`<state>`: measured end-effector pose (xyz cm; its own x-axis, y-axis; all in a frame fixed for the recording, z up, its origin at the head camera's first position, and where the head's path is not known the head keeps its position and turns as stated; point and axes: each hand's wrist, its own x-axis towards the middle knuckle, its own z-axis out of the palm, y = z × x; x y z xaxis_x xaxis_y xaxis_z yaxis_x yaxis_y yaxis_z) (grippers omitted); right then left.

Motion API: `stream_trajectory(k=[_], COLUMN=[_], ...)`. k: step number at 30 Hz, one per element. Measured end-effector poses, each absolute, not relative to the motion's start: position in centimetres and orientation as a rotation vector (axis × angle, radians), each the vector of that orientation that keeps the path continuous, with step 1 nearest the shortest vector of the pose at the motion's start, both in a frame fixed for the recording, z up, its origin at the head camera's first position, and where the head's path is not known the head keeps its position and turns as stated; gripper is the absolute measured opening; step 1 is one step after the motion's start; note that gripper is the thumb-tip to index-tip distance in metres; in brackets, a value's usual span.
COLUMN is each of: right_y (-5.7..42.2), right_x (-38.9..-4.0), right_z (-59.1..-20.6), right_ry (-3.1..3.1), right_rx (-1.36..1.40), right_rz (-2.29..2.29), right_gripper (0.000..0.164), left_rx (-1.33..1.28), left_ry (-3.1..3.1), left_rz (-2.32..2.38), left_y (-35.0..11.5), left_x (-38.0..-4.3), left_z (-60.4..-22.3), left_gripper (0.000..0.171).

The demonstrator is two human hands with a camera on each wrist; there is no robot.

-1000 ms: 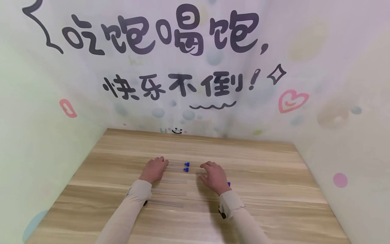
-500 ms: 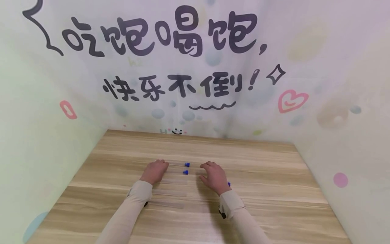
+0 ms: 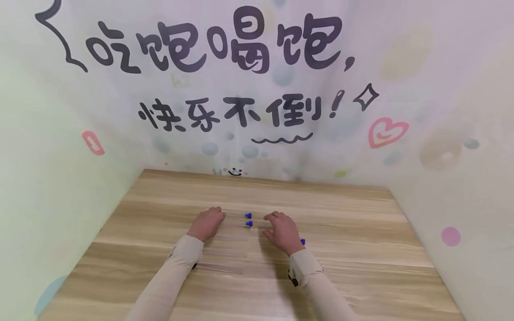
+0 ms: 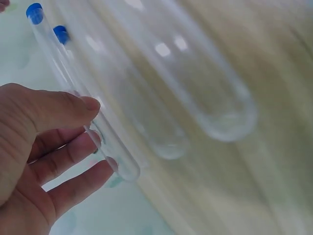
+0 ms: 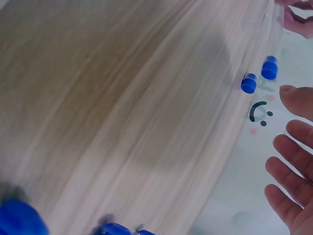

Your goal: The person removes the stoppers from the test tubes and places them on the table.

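My left hand (image 3: 206, 223) pinches a clear round-bottomed test tube (image 4: 120, 159) between thumb and fingers, near its rounded end. Two tubes in this far pair have blue caps, one cap (image 4: 35, 14) higher in the left wrist view than the other cap (image 4: 61, 34). Nearer to me, several more clear tubes (image 3: 225, 253) lie side by side, partly under my left forearm. To the right of the capped ends, my right hand (image 3: 283, 234) hovers with fingers loosely spread and holds nothing. A loose blue cap (image 3: 303, 241) shows beside its wrist.
Several blue caps (image 5: 22, 218) lie along the bottom of the right wrist view, partly cut off. The wood-grain table (image 3: 353, 232) meets a printed wall (image 3: 257, 156) with black lettering at its back edge. Walls also close in the left and right sides.
The nearer capped tube shifts slightly toward me, then back and a little right beside the other one, with my left hand moving slightly. My right hand stays in place.
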<state>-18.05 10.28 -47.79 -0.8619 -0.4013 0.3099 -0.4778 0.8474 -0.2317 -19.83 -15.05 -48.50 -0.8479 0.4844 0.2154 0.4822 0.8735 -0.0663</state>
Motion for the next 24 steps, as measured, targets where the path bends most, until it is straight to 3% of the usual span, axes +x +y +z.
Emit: stream_trajectory(k=[24], right_y=[11.2], right_x=[-17.7], right_z=[-46.4], right_ry=[-2.703], right_rx=[0.647], right_rz=[0.451], right_gripper=[0.026], left_rx=[-0.841], left_ry=[-2.683], left_rz=[0.109], left_y=[-10.7], left_x=[-19.0], left_z=[-45.3], left_gripper=[0.018])
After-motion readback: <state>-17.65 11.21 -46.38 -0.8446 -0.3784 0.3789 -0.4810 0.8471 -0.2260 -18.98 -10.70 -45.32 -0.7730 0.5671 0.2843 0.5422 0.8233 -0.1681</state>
